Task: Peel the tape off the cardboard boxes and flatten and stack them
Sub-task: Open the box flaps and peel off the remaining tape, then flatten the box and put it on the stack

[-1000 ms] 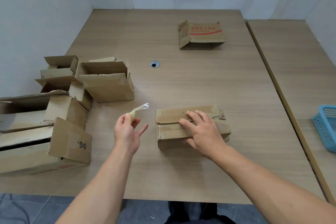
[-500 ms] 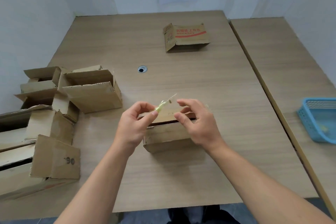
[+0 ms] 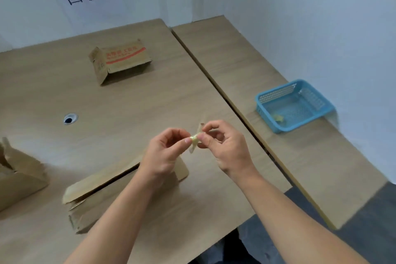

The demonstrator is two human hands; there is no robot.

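Both hands pinch one scrap of peeled tape (image 3: 194, 140) between thumb and fingertips — left hand (image 3: 165, 154) and right hand (image 3: 222, 146) closed on it, above the table (image 3: 150, 100); the nearest cardboard box (image 3: 102, 195) lies beneath the left wrist; tape disposal seems in hand — next, likely a reach right to the blue basket (image 3: 293, 105).
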